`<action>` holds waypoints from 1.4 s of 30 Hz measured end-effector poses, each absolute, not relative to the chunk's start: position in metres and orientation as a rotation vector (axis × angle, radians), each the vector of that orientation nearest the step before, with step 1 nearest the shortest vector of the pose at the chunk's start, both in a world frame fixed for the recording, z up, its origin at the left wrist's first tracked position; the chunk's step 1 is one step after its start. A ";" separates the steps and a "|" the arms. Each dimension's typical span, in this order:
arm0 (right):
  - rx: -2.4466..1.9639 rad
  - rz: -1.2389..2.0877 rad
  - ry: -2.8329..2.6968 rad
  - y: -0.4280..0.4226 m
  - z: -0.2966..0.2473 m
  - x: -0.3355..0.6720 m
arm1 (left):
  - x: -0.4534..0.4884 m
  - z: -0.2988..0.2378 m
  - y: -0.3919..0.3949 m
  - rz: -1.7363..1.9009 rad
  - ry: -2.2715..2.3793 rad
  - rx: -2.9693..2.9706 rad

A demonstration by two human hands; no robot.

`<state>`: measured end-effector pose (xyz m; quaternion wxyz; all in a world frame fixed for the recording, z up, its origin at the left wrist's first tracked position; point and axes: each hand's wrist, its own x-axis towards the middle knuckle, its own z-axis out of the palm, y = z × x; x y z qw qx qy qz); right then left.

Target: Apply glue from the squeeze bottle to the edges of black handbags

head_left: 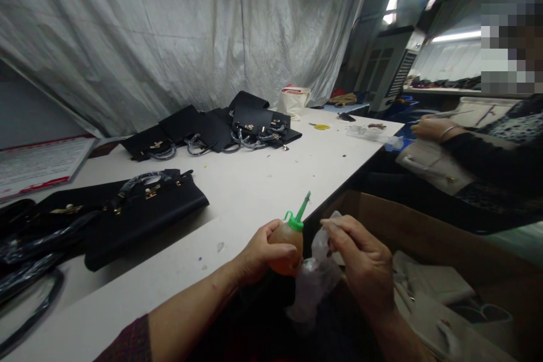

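White and smooth, the tabletop runs along beside the person. Just off its edge, the left hand clamps its fingers around a rounded, translucent bottle, partly covering its amber contents. The right hand's fingers pinch crumpled, whitish film, its lower end lost in shadow. Beyond lie black bags, some cut off at left; farther hangs a wrinkled, silvery curtain.

The bottle was smooth, translucent plastic with a green plastic spout, the crinkled film thin and cloudy, the black bag leather-like with a shiny metal clasp, and the silvery curtain creased.
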<state>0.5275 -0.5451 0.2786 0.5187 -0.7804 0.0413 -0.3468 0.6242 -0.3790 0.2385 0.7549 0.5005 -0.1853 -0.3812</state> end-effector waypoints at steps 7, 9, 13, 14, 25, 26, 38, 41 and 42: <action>-1.768 -0.895 0.271 -0.545 0.284 0.540 | 0.623 0.234 -0.381 -0.767 -0.489 1.255; -1.739 -0.876 0.294 -0.544 0.284 0.539 | 0.624 0.233 -0.381 -0.747 -0.514 1.322; -1.680 -0.899 0.361 -0.541 0.283 0.537 | 0.623 0.232 -0.381 -0.732 -0.551 1.397; -1.663 -0.911 0.381 -0.541 0.283 0.536 | 0.623 0.233 -0.381 -0.729 -0.554 1.411; -1.826 -0.941 0.284 -0.542 0.280 0.527 | 0.619 0.237 -0.381 -0.716 -0.559 1.453; -1.821 -0.917 0.260 -0.543 0.279 0.525 | 0.619 0.236 -0.381 -0.705 -0.568 1.468; -1.820 -0.756 0.337 -0.554 0.291 0.519 | 0.615 0.237 -0.381 -0.638 -0.649 1.626; -1.887 -0.730 0.310 -0.555 0.297 0.517 | 0.615 0.237 -0.382 -0.630 -0.658 1.625; -1.913 -0.720 0.306 -0.556 0.299 0.517 | 0.615 0.237 -0.383 -0.627 -0.662 1.626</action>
